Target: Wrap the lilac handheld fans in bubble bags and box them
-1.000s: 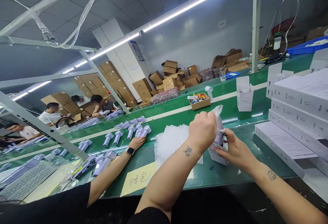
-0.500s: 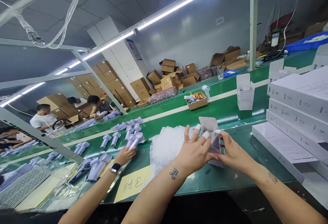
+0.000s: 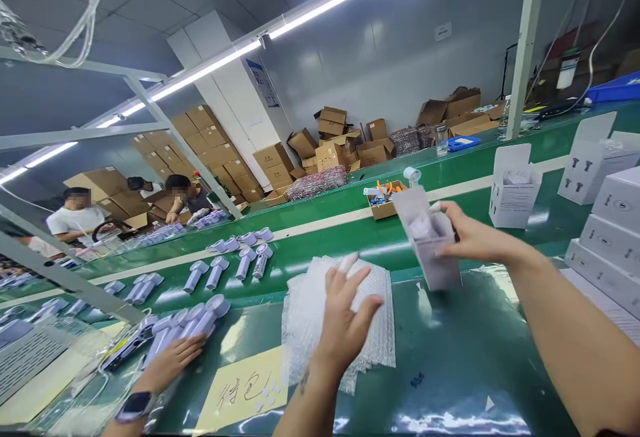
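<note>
My right hand (image 3: pixel 473 237) grips a small open white box (image 3: pixel 431 245) and holds it tilted above the green table, with a bagged item showing inside it. My left hand (image 3: pixel 345 320) hovers with fingers spread, white finger cots on the tips, over a stack of bubble-wrap bags (image 3: pixel 336 313) lying on the table. It holds nothing.
A co-worker's hand with a smartwatch (image 3: pixel 167 367) rests by several lilac handheld devices (image 3: pixel 195 320); more lie on the green conveyor (image 3: pixel 235 257). A yellow note (image 3: pixel 245 387) lies near. Open white boxes (image 3: pixel 513 187) and stacked flat boxes (image 3: pixel 613 237) stand right. Other people sit far left.
My right hand lifted the box up and to the right off the table. My left hand let go of it and moved down over the bubble-wrap bags. The view shifted left.
</note>
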The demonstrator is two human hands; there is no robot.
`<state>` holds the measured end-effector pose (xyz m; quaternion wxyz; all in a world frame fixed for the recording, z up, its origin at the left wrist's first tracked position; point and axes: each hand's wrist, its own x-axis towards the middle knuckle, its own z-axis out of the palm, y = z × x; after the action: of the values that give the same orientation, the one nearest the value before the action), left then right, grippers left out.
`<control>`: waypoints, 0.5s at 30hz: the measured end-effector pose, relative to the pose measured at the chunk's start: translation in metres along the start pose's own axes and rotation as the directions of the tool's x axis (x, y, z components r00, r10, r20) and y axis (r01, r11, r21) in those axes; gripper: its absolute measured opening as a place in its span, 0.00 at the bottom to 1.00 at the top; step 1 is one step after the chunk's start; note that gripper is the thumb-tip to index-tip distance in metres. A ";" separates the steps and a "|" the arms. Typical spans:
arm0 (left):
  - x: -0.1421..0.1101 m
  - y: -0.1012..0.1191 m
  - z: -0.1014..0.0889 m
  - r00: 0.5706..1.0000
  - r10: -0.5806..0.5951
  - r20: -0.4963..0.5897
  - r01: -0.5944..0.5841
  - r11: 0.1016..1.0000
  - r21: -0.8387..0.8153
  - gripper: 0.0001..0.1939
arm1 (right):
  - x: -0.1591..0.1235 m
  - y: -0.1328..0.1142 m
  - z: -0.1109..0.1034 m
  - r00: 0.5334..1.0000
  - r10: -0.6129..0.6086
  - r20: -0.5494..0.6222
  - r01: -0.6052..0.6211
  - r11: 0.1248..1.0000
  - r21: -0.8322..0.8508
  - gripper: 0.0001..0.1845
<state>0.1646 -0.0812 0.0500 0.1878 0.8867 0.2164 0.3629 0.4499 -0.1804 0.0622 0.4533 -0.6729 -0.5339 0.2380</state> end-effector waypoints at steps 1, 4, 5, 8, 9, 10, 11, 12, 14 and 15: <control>-0.010 -0.008 -0.002 0.990 -0.139 -0.021 0.135 0.984 -0.118 0.19 | 0.015 0.008 -0.011 0.997 0.026 -0.069 -0.026 1.000 -0.001 0.42; -0.040 -0.030 0.002 0.876 -0.464 0.134 0.482 0.820 -0.308 0.18 | 0.061 0.037 -0.034 0.977 0.083 -0.198 -0.076 0.996 0.041 0.44; -0.048 -0.036 0.004 0.835 -0.512 0.202 0.550 0.776 -0.308 0.18 | 0.074 0.046 -0.037 0.972 0.091 -0.215 -0.079 0.995 0.062 0.44; -0.064 -0.050 0.003 0.778 -0.572 0.259 0.627 0.726 -0.282 0.20 | 0.105 0.071 -0.036 0.968 0.086 -0.234 -0.056 0.989 0.135 0.41; -0.068 -0.055 0.000 0.772 -0.587 0.244 0.636 0.722 -0.272 0.20 | 0.112 0.078 -0.034 0.968 0.079 -0.239 -0.042 0.987 0.158 0.40; -0.071 -0.059 -0.004 0.770 -0.596 0.228 0.638 0.727 -0.253 0.21 | 0.118 0.084 -0.031 0.967 0.072 -0.244 -0.028 0.984 0.178 0.39; -0.073 -0.064 -0.009 0.780 -0.585 0.224 0.625 0.749 -0.222 0.21 | 0.123 0.091 -0.029 0.965 0.064 -0.252 -0.015 0.981 0.193 0.39; -0.075 -0.067 -0.013 0.810 -0.540 0.229 0.580 0.795 -0.177 0.20 | 0.126 0.096 -0.028 0.963 0.056 -0.263 -0.002 0.980 0.201 0.38; -0.078 -0.071 -0.018 0.889 -0.339 0.307 0.368 0.929 -0.041 0.16 | 0.131 0.104 -0.026 0.955 0.034 -0.295 0.025 0.980 0.196 0.36; -0.079 -0.071 -0.019 0.905 -0.218 0.367 0.217 0.975 0.044 0.15 | 0.131 0.106 -0.025 0.946 0.019 -0.323 0.043 0.982 0.182 0.35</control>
<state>0.0830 -0.0597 -0.0165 0.2632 0.9096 0.2750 0.1663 0.5655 -0.0687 0.0039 0.5971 -0.6540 -0.4319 0.1708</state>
